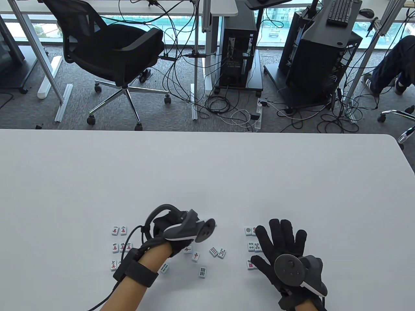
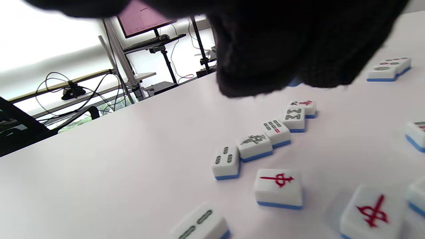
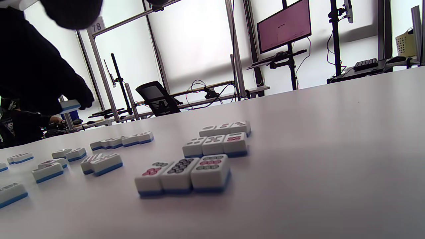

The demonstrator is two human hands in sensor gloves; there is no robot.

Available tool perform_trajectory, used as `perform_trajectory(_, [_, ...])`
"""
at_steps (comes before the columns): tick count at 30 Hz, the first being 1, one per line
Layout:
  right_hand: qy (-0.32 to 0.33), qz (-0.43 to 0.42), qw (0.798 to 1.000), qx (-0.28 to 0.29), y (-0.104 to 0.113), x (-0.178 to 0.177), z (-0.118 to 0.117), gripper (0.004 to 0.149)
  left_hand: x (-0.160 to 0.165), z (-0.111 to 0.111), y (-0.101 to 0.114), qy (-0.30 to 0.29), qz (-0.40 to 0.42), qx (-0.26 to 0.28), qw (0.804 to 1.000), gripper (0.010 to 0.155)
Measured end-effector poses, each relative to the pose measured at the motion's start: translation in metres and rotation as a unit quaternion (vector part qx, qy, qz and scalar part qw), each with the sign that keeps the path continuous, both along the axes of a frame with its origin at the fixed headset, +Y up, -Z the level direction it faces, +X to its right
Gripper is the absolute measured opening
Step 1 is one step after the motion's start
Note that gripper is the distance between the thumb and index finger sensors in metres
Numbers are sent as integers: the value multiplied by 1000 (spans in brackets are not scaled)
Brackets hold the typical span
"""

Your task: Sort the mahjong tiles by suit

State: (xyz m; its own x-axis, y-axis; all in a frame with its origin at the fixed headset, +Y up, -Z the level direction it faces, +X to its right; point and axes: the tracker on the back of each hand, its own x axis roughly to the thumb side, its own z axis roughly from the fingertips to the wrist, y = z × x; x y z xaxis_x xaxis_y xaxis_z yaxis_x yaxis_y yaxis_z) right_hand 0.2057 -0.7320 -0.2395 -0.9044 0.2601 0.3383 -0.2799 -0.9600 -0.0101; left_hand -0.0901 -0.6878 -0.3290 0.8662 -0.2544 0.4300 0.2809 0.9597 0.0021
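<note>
On the white counter (image 1: 207,175), near its front edge, the mahjong tiles lie in three groups. Toward the left sit short rows of character tiles (image 1: 119,230), face up. In the middle is a loose scatter: two red-dragon tiles (image 2: 279,187) side by side, bamboo tiles (image 1: 217,252) just beyond them, and one bamboo tile (image 1: 202,272) alone nearer the front edge. Toward the right, dot tiles (image 3: 184,174) stand in three tidy rows of three, touching one another. The left hand (image 1: 168,235) hangs above the middle scatter, its fingers (image 2: 265,49) curled downward; the right wrist view shows them pinching a blue-backed tile (image 3: 69,105) clear of the counter. The right hand (image 1: 282,246) lies over the dot tiles, palm down, its fingers (image 1: 285,231) spread flat and gripping nothing.
</note>
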Motion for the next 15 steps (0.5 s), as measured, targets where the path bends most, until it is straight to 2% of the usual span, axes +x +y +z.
perform_trajectory(3, [0,0,1000,0,0,0,0,75,-37,-8,11,54,-4,11,998,58])
perform_trajectory(5, [0,0,1000,0,0,0,0,75,-59,-10,11,84,-17,16,996,58])
perform_trajectory(8, [1,3,1000,0,-1,-1,0,75,-87,-12,-2,124,-25,6,992,58])
perform_trajectory(11, [2,8,1000,1,-1,-1,1,76,-111,-13,-25,162,-32,-19,986,58])
perform_trajectory(15, [1,11,1000,0,-1,-2,1,76,-129,-14,-47,189,-36,-42,980,57])
